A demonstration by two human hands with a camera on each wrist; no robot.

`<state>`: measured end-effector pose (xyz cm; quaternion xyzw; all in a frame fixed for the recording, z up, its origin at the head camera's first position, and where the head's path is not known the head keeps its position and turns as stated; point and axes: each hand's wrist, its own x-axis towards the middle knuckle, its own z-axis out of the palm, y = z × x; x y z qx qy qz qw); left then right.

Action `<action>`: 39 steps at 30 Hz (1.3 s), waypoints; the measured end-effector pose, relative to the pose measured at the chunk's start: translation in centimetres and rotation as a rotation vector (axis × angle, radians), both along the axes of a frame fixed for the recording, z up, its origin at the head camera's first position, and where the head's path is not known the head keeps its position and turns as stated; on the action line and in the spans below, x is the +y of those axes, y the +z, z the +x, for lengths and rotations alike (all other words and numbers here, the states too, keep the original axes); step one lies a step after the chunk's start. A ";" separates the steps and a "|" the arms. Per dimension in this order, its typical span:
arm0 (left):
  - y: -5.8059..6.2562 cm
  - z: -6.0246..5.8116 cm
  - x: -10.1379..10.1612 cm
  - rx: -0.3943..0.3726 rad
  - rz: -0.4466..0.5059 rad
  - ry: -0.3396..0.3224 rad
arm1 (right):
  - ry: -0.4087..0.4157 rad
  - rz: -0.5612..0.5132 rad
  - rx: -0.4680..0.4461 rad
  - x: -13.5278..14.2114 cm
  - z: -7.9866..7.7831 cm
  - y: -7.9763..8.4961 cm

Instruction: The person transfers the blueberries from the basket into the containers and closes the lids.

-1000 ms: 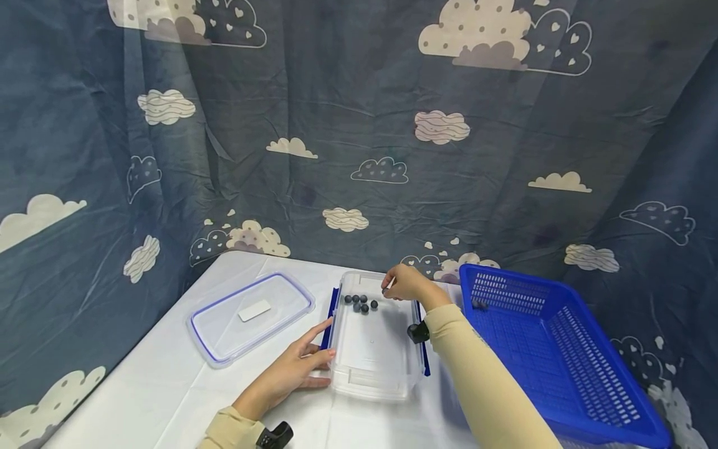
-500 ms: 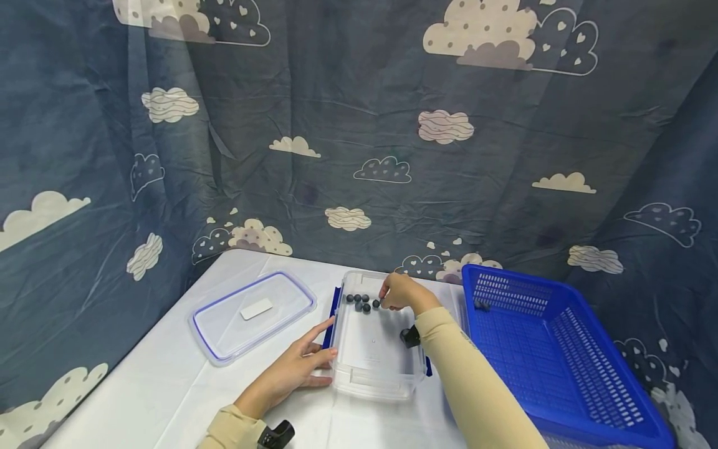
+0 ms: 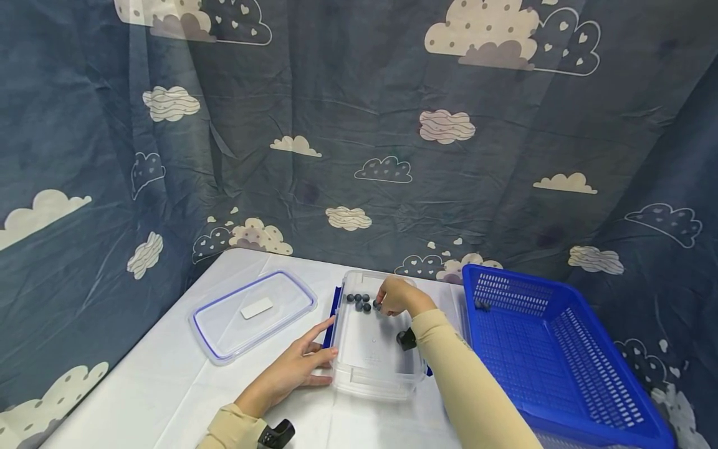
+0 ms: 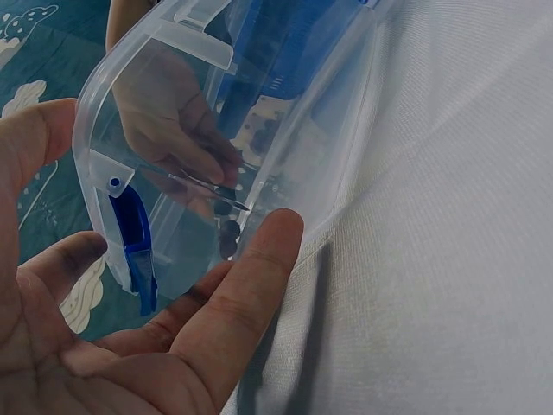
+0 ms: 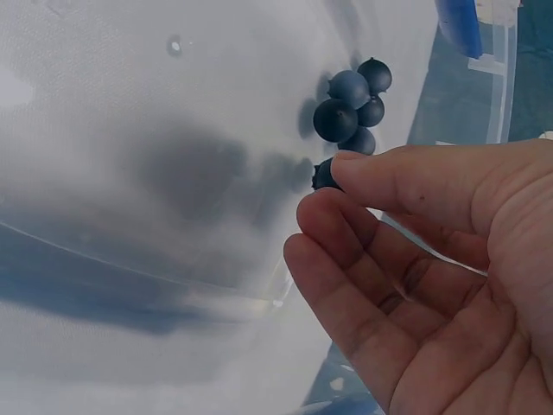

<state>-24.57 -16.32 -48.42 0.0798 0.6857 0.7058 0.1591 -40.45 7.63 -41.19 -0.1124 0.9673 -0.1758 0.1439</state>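
Observation:
A clear plastic box (image 3: 373,368) with blue side latches stands in the middle, lidless. Inside, towards its far end, lie several blueberries (image 3: 358,299), seen close up as a clump of dark blueberries (image 5: 335,119) in the right wrist view. My right hand (image 3: 399,296) reaches down into the box beside them. Its thumb and index finger pinch a blueberry (image 5: 324,175), partly hidden by the thumb. My left hand (image 3: 288,368) rests against the box's left side, fingers spread and fairly straight, fingertips at the wall around the blue latch (image 4: 131,229).
A clear lid (image 3: 252,318) with a blue seal and white label lies left of the box. On the right stands a large blue basket (image 3: 552,355), with small dark pieces (image 3: 481,305) in its far corner. A cloud-patterned curtain (image 3: 314,187) hangs behind the white table.
My right hand has moved left and down into the box, from its far right side to the blueberries. The left hand keeps its place at the box's side.

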 end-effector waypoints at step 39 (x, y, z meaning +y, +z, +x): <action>-0.2 -0.1 0.1 0.012 0.003 -0.004 | 0.102 -0.111 0.030 2.6 0.0 3.3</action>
